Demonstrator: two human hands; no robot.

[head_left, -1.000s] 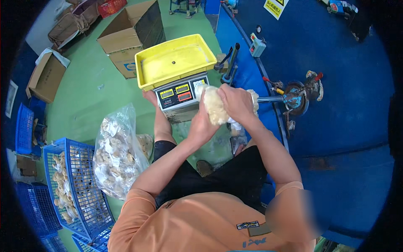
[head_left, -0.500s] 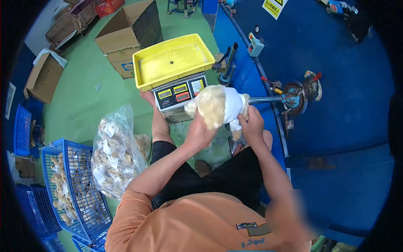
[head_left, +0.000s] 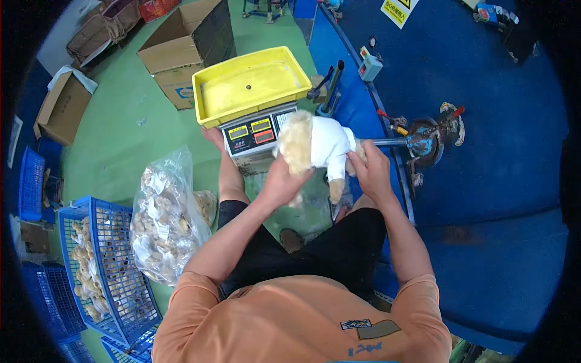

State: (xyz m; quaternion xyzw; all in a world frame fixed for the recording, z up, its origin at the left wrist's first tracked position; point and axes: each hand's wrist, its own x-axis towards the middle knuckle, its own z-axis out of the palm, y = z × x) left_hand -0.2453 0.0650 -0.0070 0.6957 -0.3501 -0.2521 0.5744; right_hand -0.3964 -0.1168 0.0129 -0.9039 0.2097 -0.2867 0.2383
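Note:
A cream-furred plush toy [head_left: 296, 144] in a white shirt [head_left: 330, 140] lies sideways between my hands, one limb hanging down. My left hand [head_left: 283, 183] is closed on its furry part from below. My right hand [head_left: 370, 168] pinches the other end, beside a horizontal metal tube [head_left: 390, 143]. The toy meets the tube's end there; how far the tube goes inside is hidden. Behind the toy stands a digital scale [head_left: 251, 134] carrying a yellow tray [head_left: 206, 112], with a small dark bit lying in the tray.
Left of my legs are a clear bag of plush pieces [head_left: 166, 224] and a blue plastic crate [head_left: 115, 263] with more of them. Cardboard boxes [head_left: 175, 60] stand farther off. A blue machine panel [head_left: 484, 169] rises at right, bearing a round fitting [head_left: 423, 145] and a switch box [head_left: 370, 65].
The plush toy has turned and shifted slightly, showing more of the white shirt and a limb hanging lower. My left hand has moved a little left, my right slightly to the right.

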